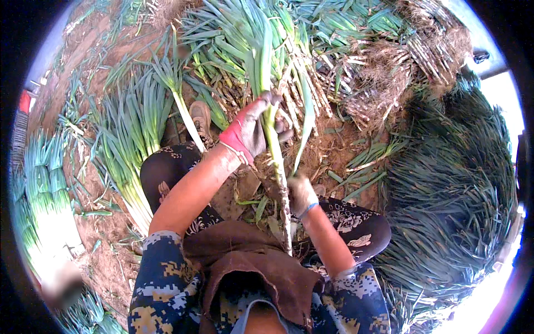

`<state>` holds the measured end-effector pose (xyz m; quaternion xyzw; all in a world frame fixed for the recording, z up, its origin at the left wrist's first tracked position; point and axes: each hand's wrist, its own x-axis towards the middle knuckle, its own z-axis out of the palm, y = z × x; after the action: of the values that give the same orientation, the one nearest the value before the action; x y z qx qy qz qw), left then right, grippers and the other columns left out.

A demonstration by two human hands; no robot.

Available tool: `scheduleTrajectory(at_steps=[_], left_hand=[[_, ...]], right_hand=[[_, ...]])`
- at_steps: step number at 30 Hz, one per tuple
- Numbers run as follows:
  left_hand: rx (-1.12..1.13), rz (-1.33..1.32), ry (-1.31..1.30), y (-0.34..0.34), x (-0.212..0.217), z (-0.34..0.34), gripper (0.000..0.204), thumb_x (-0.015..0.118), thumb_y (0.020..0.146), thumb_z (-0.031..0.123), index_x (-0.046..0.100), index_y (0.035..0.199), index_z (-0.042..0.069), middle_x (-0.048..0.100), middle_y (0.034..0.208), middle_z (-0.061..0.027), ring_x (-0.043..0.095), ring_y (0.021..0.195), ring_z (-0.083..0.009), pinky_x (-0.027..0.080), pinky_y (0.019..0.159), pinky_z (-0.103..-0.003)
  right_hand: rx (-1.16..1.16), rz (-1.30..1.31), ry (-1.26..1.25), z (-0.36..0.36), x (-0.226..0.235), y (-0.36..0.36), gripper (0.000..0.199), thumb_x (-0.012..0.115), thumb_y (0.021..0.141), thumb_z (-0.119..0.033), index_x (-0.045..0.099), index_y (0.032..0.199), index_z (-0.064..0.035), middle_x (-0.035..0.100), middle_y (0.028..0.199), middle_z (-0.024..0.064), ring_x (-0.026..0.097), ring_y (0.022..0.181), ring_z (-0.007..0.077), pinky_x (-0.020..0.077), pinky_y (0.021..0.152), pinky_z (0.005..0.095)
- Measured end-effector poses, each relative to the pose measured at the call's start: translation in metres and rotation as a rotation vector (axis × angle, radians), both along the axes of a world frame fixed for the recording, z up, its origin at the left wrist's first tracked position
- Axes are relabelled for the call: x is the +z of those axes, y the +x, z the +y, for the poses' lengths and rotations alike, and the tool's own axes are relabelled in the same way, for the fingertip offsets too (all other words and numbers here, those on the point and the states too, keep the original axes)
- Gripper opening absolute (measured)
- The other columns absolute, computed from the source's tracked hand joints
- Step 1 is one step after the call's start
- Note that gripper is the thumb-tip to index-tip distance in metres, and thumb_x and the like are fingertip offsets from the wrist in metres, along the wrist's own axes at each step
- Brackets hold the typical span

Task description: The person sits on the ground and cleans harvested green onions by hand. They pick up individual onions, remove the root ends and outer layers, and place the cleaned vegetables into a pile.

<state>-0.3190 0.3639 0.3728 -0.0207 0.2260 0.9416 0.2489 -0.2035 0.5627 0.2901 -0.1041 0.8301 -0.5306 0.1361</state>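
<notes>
A long green onion (272, 133) slants across the middle, its green top pointing away and its soil-stained lower stalk running down to my lap. My left hand (253, 131), in a dirty red and grey glove, is closed around its upper stalk. Beside the stalk, my right hand (303, 196), in a pale glove with a blue cuff, has its fingers curled on the lower end of a loose outer leaf (305, 117). That leaf bends away from the stalk. Exactly how the right fingertips hold it is partly hidden.
Cleaned green onions (136, 189) with white stalks lie to the left, and tied bundles (53, 206) stand farther left. Unpeeled, root-covered onions (378, 83) are heaped ahead. A large pile of green leaves (450, 183) fills the right. Scraps litter the dirt floor (97, 183).
</notes>
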Motion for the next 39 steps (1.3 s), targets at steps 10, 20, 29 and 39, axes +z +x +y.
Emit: scheduleTrajectory(at_steps=[10,20,29,39], left_hand=[[-0.253,0.061,0.297,-0.013,0.029,-0.011,0.072,0.046,0.086,0.063,0.051,0.125,0.003,0.037,0.064,0.0046,0.03,0.049,-0.0056,0.031,0.043,-0.021],[-0.021,-0.071,-0.278,-0.015,0.031,-0.005,0.082,0.041,0.079,0.075,0.048,0.123,0.006,0.062,0.099,-0.0146,0.063,0.078,-0.0265,0.051,0.069,-0.044],[0.115,-0.03,-0.476,0.0,-0.003,-0.005,0.028,0.058,0.089,0.026,0.057,0.107,0.004,0.063,0.09,-0.0103,0.063,0.081,-0.0243,0.053,0.079,-0.042],[-0.044,0.137,0.029,0.011,-0.003,-0.015,0.031,0.054,0.092,0.028,0.053,0.113,0.005,0.061,0.087,-0.0078,0.062,0.08,-0.021,0.045,0.096,-0.049]], right_hand=[[-0.065,-0.141,0.412,0.024,-0.004,0.025,0.054,0.061,0.082,-0.039,0.053,0.118,-0.0005,0.061,0.102,0.0195,0.063,0.088,0.0311,0.0504,0.075,0.0384],[-0.155,-0.299,-0.513,-0.049,0.086,-0.022,0.036,0.065,0.084,-0.023,0.06,0.107,0.0037,0.065,0.08,0.0051,0.06,0.067,0.0108,0.0498,0.062,0.0255],[-0.242,-0.066,0.03,-0.067,0.08,-0.02,0.034,0.063,0.083,-0.027,0.063,0.1,0.0025,0.062,0.074,0.0101,0.06,0.072,0.0155,0.0481,0.069,0.0323],[-0.152,-0.445,-0.642,-0.053,0.059,-0.014,0.027,0.054,0.088,-0.024,0.063,0.095,0.0003,0.06,0.075,0.0012,0.053,0.067,0.0091,0.0444,0.062,0.0241]])
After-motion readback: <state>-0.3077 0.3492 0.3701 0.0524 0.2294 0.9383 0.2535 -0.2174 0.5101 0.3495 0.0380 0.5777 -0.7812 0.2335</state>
